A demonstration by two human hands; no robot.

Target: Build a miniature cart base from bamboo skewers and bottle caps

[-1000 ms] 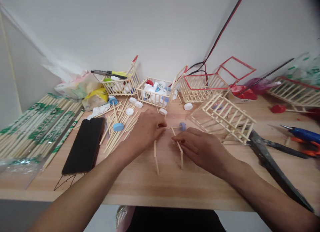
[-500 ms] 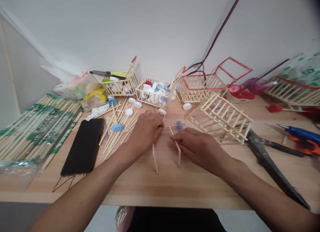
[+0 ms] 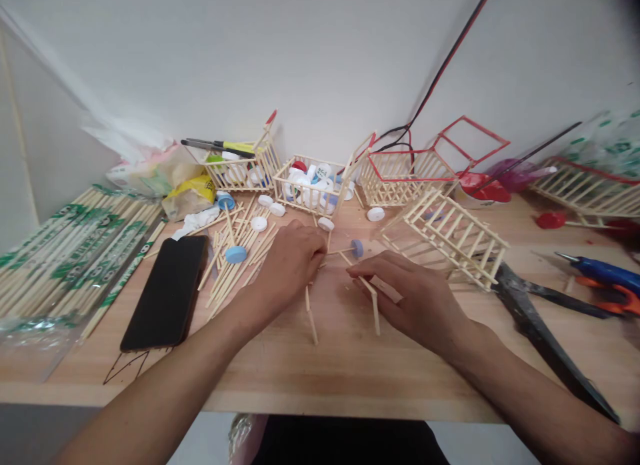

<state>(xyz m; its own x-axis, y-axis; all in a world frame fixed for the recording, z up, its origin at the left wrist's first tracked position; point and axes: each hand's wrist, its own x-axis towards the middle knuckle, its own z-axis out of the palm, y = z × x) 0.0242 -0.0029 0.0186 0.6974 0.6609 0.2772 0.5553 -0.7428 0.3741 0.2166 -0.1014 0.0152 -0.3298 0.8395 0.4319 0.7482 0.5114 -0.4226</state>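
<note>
My left hand (image 3: pixel 289 263) rests on the wooden table (image 3: pixel 320 371), fingers curled around the end of a thin stick axle (image 3: pixel 340 252) that carries a pale blue bottle cap (image 3: pixel 357 247). My right hand (image 3: pixel 413 293) is just right of it, fingers pinched on a small frame of wooden sticks (image 3: pixel 373 298) whose legs point toward me. A single loose stick (image 3: pixel 311 315) lies between the two hands. An unpainted stick cage (image 3: pixel 445 238) lies tilted beyond the right hand.
A black phone (image 3: pixel 169 291) lies at left beside wrapped chopstick bundles (image 3: pixel 65 258) and loose sticks (image 3: pixel 237 251). Stick baskets of bottle caps (image 3: pixel 310 181) line the wall, with a red-edged cage (image 3: pixel 407 171). Large scissors (image 3: pixel 545 325) and a blue glue gun (image 3: pixel 605 271) lie at right.
The right hand has shifted slightly right and turned the stick frame, so its leg now sits further right. The left hand has stayed on the axle.
</note>
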